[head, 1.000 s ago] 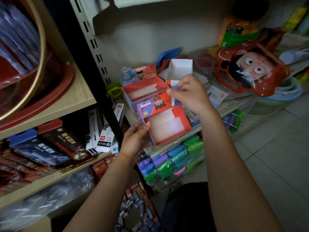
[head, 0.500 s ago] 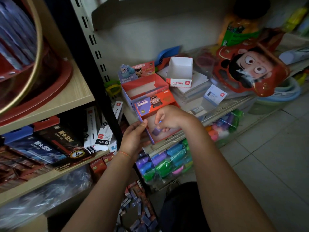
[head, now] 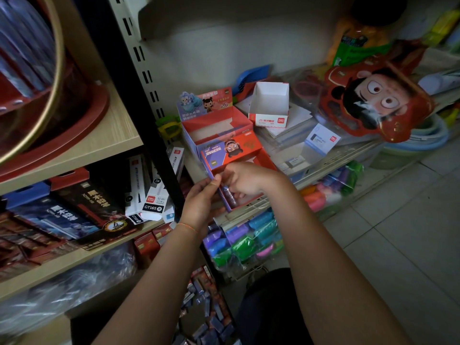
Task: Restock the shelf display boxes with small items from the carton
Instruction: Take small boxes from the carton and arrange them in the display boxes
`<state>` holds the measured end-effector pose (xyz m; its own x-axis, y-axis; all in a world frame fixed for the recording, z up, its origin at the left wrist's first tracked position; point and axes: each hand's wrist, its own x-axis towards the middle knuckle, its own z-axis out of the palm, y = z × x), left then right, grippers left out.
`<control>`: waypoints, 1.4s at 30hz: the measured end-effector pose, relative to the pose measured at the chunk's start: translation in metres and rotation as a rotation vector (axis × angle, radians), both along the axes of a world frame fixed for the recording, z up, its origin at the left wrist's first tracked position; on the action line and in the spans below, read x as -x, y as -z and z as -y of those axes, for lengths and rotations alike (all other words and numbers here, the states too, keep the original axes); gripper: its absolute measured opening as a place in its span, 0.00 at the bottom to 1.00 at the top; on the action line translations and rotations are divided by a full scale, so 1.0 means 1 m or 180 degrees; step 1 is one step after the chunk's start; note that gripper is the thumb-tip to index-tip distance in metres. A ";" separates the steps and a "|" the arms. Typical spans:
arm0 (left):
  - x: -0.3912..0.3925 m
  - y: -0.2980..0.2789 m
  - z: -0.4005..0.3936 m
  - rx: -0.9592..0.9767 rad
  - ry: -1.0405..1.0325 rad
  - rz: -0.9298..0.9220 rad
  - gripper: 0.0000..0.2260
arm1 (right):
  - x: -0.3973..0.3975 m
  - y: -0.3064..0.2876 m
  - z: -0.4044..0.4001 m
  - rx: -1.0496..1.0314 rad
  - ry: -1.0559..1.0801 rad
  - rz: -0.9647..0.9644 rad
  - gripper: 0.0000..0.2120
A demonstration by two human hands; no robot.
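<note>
1. Right hand [head: 245,180]: reaches down into the front display box [head: 239,170], fingers curled over small items [head: 230,196] lined against the box's near-left wall. Whether it grips an item or only presses it into place cannot be told.
2. Left hand [head: 202,200]: holds the near-left wall of the same box, thumb on the rim, steadying it just left of the right hand.
3. Key relation: the row of items lies directly under the right fingertips, its long axis running along the left wall, from the shelf edge [head: 249,210] back toward the header card. The right hand is the nearer one for seating.
4. Supply: loose items in the carton [head: 206,317] lie well below both hands.
5. Beyond the hands: rear display box [head: 216,123] and white box [head: 270,105] stand behind.
6. Change: half a second ago the right hand was over the box's middle; it now sits closer to the left wall and the left thumb.
</note>
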<state>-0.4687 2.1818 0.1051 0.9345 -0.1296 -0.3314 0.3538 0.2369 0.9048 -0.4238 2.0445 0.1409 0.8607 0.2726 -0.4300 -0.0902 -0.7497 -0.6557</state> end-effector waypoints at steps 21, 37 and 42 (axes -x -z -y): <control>-0.004 -0.003 0.002 -0.0511 -0.0121 -0.0364 0.18 | -0.005 -0.014 0.027 -0.0364 0.1256 0.0717 0.08; -0.005 -0.007 0.011 -0.0490 -0.0168 -0.0206 0.12 | 0.000 -0.016 0.032 0.0346 0.1254 0.1071 0.08; -0.006 -0.004 0.013 -0.0448 -0.0394 -0.0180 0.18 | -0.001 -0.015 0.038 0.1060 0.1834 0.1358 0.19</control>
<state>-0.4624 2.1691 0.1086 0.9199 0.0366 -0.3905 0.3809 0.1543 0.9116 -0.4229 2.0063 0.1561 0.9361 -0.3515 -0.0117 -0.3154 -0.8242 -0.4703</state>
